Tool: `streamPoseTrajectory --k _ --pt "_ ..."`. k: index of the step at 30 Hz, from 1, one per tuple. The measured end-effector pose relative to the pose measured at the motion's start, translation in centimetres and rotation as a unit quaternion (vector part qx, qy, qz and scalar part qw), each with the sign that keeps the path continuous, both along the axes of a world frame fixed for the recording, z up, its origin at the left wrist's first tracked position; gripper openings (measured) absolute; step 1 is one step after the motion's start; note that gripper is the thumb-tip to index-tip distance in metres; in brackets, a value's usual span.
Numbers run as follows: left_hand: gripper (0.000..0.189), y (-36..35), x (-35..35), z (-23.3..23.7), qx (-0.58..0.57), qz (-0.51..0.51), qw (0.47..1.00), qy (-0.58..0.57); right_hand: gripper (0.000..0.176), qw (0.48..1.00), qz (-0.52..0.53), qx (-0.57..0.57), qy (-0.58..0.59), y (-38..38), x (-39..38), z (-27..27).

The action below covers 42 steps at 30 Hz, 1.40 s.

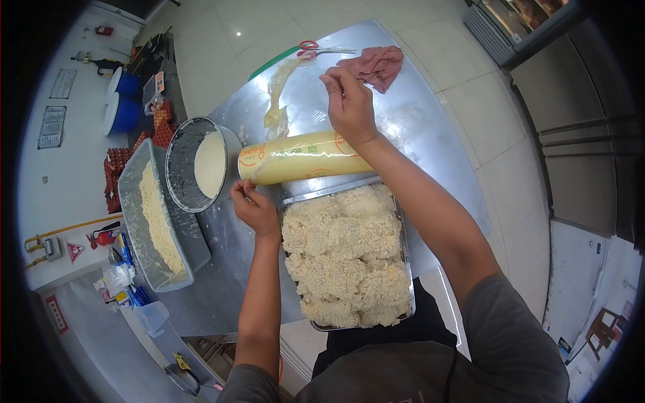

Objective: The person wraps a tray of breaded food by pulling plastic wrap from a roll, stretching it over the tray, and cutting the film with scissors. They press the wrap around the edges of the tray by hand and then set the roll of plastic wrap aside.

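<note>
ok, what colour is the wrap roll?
The roll is pale yellow with orange print; the head view shows it.

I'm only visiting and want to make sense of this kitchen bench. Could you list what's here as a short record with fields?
Surface: steel table
Left hand: at the left end of the film roll
Right hand: raised beyond the roll, fingertips pinched together
Tray: full of breaded pieces, on the person's side of the roll
Left side: batter bowl, crumb tub
Far edge: scissors, pink cloth
</note>
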State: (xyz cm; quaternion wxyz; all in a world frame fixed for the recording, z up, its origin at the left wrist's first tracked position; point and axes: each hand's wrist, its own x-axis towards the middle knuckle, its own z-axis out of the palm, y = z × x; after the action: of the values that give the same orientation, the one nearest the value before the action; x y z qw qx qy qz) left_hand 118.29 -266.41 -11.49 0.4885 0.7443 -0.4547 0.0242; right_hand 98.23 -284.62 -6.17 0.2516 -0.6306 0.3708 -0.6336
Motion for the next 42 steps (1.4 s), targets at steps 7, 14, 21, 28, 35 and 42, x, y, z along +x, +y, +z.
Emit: streamPoseTrajectory --k 7,14,21,28,35,42 --pt "0.020 -1.4 3.2 -2.2 -0.089 -0.034 0.991 0.092 0.007 1.000 0.002 -0.003 -0.001 0.8 -0.4 0.7" --pt "0.020 -0.4 8.4 -0.2 0.015 -0.283 0.928 0.242 0.007 0.997 -0.054 -0.059 -0.011 -0.8 -1.4 0.9" --pt "0.028 -1.4 6.2 10.9 0.326 -0.365 0.868 -0.081 0.007 0.998 -0.042 -0.024 -0.039 -1.0 -2.0 0.7" --pt "0.009 -2.1 8.2 11.7 0.220 -0.366 0.904 -0.016 0.007 0.999 0.000 -0.010 -0.053 -0.3 -3.2 1.6" --pt "0.010 -0.7 6.8 15.2 0.174 -0.303 0.937 -0.002 0.006 0.999 0.013 0.012 -0.050 3.8 -5.8 5.8" --pt "0.011 1.8 6.1 20.2 0.146 -0.268 0.952 0.031 0.008 0.987 0.073 0.042 -0.136 7.0 -7.3 11.7"
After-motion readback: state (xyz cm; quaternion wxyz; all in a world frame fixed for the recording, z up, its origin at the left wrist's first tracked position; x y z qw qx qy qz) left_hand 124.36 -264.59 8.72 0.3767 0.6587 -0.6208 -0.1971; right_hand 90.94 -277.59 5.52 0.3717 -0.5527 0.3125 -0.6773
